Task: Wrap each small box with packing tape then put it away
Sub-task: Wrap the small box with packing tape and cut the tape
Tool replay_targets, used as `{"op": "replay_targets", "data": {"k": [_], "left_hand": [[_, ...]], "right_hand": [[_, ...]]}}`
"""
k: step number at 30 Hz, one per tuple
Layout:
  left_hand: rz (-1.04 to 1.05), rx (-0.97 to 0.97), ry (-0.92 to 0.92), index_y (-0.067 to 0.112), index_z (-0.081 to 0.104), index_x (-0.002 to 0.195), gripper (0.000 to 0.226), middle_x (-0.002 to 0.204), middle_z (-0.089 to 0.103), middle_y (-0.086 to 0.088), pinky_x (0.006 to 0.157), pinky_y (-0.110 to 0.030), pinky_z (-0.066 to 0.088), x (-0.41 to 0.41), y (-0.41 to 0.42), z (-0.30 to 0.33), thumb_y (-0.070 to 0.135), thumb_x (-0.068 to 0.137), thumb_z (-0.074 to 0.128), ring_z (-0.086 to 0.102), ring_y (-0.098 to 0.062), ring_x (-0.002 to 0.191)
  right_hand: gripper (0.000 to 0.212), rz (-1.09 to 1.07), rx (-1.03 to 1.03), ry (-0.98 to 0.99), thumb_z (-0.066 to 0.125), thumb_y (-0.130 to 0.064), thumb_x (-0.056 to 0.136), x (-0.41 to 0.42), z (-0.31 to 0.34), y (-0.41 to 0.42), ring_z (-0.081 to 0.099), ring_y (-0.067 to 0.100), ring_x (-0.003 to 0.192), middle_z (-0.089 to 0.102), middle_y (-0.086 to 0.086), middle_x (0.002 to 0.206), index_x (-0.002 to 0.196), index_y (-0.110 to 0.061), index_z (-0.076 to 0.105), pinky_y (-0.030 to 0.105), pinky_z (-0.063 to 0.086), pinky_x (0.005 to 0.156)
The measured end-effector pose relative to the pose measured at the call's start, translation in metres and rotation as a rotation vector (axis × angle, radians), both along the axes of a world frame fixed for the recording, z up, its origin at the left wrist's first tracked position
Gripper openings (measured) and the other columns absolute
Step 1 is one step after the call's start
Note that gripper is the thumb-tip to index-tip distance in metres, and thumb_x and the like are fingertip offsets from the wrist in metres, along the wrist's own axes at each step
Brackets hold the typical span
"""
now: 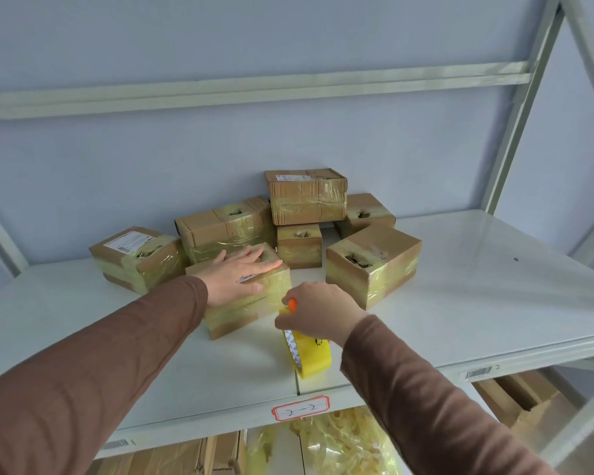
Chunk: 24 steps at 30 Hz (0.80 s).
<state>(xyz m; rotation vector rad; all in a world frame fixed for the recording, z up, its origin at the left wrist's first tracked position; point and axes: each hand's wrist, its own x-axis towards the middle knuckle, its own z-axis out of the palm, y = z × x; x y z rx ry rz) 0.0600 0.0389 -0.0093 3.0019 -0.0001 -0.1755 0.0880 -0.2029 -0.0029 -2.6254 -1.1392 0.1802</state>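
Her left hand (pixel 240 274) lies flat atop the taped box (pixel 244 303) while the right hand (pixel 318 311) beside it clutches the orange cutter (pixel 292 305) and tape roll (pixel 307 354); slack tape may tear crookedly.

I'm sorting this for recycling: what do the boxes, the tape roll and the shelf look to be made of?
Boxes: brown corrugated cardboard, matte, banded with glossy yellowish clear film that wrinkles and glints.
Tape roll: translucent yellow plastic film, shiny; its core is hidden.
Shelf: smooth pale sheet with a soft sheen, probably painted metal like the frame, though laminate is possible.
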Motion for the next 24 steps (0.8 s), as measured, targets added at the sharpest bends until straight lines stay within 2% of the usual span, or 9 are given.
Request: {"op": "replay_targets", "data": {"k": [4, 6, 9, 14, 16, 18, 20, 22, 24], "left_hand": [[-0.011, 0.129, -0.014, 0.066, -0.003, 0.151, 0.06, 0.171, -0.01, 0.001, 0.125, -0.057, -0.009, -0.004, -0.009, -0.003, 0.04, 0.11, 0.031, -0.017, -0.02, 0.157], [-0.009, 0.17, -0.024, 0.066, -0.007, 0.151, 0.06, 0.172, -0.01, 0.0, 0.126, -0.056, -0.006, -0.006, -0.007, -0.003, 0.043, 0.109, 0.03, -0.016, -0.021, 0.157], [0.009, 0.212, -0.02, 0.068, -0.014, 0.147, 0.075, 0.171, -0.012, -0.002, 0.126, -0.053, -0.005, -0.005, 0.0, -0.003, 0.052, 0.103, 0.044, -0.015, -0.022, 0.157], [0.185, 0.224, 0.013, 0.068, -0.015, 0.147, 0.09, 0.171, -0.011, 0.005, 0.124, -0.062, 0.001, 0.003, -0.003, 0.0, 0.073, 0.089, 0.054, -0.009, -0.029, 0.158], [0.206, 0.15, 0.03, 0.067, -0.001, 0.151, 0.088, 0.172, -0.001, 0.007, 0.124, -0.058, 0.011, 0.007, -0.002, 0.007, 0.069, 0.089, 0.06, 0.004, -0.028, 0.158], [0.164, -0.201, 0.086, 0.061, 0.019, 0.153, 0.082, 0.169, 0.02, 0.007, 0.123, -0.041, 0.023, 0.011, 0.002, 0.023, 0.052, 0.091, 0.071, 0.023, -0.022, 0.155], [0.131, -0.542, 0.2, 0.055, 0.033, 0.146, 0.07, 0.157, 0.045, 0.009, 0.112, -0.024, 0.037, 0.014, 0.004, 0.041, 0.04, 0.092, 0.073, 0.047, -0.012, 0.14], [0.11, -0.534, 0.235, 0.053, 0.037, 0.142, 0.059, 0.147, 0.054, 0.015, 0.103, -0.015, 0.04, 0.015, 0.002, 0.056, 0.042, 0.093, 0.069, 0.052, -0.005, 0.132], [0.085, -0.396, 0.162, 0.05, 0.034, 0.15, 0.064, 0.153, 0.044, 0.019, 0.105, -0.015, 0.032, 0.015, 0.002, 0.062, 0.045, 0.096, 0.067, 0.043, -0.002, 0.137]], "right_hand": [[0.049, 0.034, -0.106, 0.005, 0.057, -0.055, 0.09, 0.009, 0.011, 0.006, 0.061, 0.021, 0.077, 0.068, 0.004, 0.114, 0.124, -0.021, 0.07, 0.033, 0.056, 0.076], [0.056, 0.051, -0.127, -0.042, 0.054, -0.062, 0.093, 0.008, 0.013, 0.008, 0.062, 0.023, 0.088, 0.069, 0.004, 0.118, 0.126, -0.021, 0.069, 0.033, 0.052, 0.081], [0.072, 0.012, 0.036, -0.045, 0.051, -0.08, 0.086, -0.003, 0.002, -0.002, 0.064, 0.023, 0.107, 0.069, 0.0, 0.123, 0.134, -0.027, 0.063, 0.034, 0.049, 0.085], [0.082, -0.036, 0.315, 0.022, 0.053, -0.085, 0.081, -0.029, -0.029, -0.035, 0.065, 0.022, 0.106, 0.069, -0.007, 0.123, 0.151, -0.044, 0.04, 0.032, 0.048, 0.079], [0.075, -0.025, 0.389, 0.082, 0.057, -0.075, 0.087, -0.033, -0.03, -0.038, 0.064, 0.021, 0.106, 0.068, -0.006, 0.121, 0.152, -0.044, 0.039, 0.033, 0.051, 0.085], [0.063, -0.037, 0.467, 0.096, 0.06, -0.064, 0.092, -0.033, -0.022, -0.038, 0.065, 0.019, 0.102, 0.068, -0.006, 0.114, 0.149, -0.042, 0.045, 0.034, 0.053, 0.087], [0.054, -0.084, 0.543, 0.053, 0.061, -0.059, 0.093, -0.027, -0.006, -0.038, 0.065, 0.019, 0.093, 0.065, -0.008, 0.102, 0.143, -0.039, 0.052, 0.036, 0.055, 0.084], [0.049, -0.123, 0.572, 0.032, 0.061, -0.059, 0.093, -0.019, 0.01, -0.033, 0.065, 0.02, 0.092, 0.063, -0.009, 0.098, 0.136, -0.037, 0.056, 0.036, 0.054, 0.084], [0.048, -0.12, 0.528, 0.021, 0.06, -0.059, 0.093, -0.014, 0.022, -0.023, 0.064, 0.022, 0.095, 0.066, -0.005, 0.101, 0.133, -0.033, 0.058, 0.035, 0.052, 0.084]]}}
